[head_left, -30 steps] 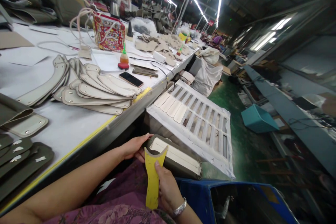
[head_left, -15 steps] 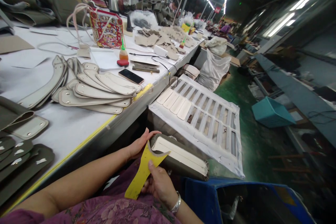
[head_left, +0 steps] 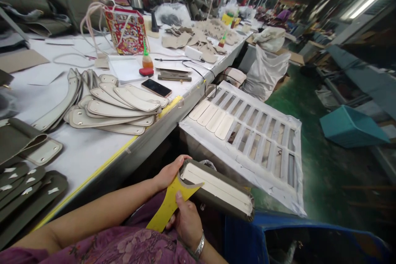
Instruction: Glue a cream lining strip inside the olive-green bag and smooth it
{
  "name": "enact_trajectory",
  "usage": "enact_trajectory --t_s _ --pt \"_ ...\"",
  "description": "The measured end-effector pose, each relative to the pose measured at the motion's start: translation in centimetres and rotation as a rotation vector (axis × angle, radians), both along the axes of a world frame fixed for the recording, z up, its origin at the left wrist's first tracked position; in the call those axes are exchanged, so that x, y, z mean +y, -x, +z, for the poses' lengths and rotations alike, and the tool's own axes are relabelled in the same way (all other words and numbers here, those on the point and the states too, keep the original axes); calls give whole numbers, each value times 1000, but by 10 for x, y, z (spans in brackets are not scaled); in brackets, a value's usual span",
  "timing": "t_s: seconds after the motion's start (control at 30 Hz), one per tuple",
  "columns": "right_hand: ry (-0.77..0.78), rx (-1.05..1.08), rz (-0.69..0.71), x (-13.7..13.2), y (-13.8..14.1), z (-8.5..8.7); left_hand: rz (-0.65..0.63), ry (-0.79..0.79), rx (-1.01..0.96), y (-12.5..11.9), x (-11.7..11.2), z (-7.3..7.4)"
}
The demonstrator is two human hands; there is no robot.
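A folded olive-green piece with a cream inner side [head_left: 219,192] is held over my lap, below the table edge. My left hand [head_left: 169,172] is closed on its near end, thumb on top. My right hand [head_left: 185,219], with a silver bracelet at the wrist, grips a flat yellow forked tool [head_left: 171,204]. The tool's fork rests against the cream edge of the folded piece.
A white table [head_left: 93,148] with a yellow edge holds a stack of cream straps [head_left: 114,107], dark green pieces [head_left: 24,189], a phone [head_left: 156,88], a glue bottle [head_left: 147,61] and a patterned bag [head_left: 126,31]. A slatted white rack [head_left: 247,136] leans beside it. A blue bin [head_left: 278,239] stands at lower right.
The yellow tool has tilted from upright to slanting left, its fork staying at the folded piece's edge. The view has shifted slightly, and the piece now sits a little farther right.
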State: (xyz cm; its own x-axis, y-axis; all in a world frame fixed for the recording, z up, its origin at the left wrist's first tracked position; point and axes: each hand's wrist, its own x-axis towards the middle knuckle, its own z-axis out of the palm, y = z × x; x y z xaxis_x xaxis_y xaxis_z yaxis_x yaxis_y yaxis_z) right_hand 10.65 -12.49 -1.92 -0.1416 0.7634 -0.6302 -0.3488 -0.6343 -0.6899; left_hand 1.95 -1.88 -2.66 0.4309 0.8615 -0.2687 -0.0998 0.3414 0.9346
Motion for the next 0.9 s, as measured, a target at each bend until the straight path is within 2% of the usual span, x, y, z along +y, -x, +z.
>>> enact_trajectory --t_s 0.2,0.3,0.43,0.6,0.77,0.9 --pt "15 56 6 6 -13 8 39 -136 246 -9 -1 10" --pt "16 -36 9 9 -15 14 6 -199 372 -11 1 12" --pt "-4 -197 23 9 -16 18 -57 -304 582 -8 7 25" --pt "-50 -246 27 8 -18 20 -58 -333 767 -14 9 33" --pt "-75 -286 -73 3 -11 13 -30 -302 712 -20 11 35" --pt "-197 -314 -119 -12 -22 13 -95 -171 479 3 6 38"
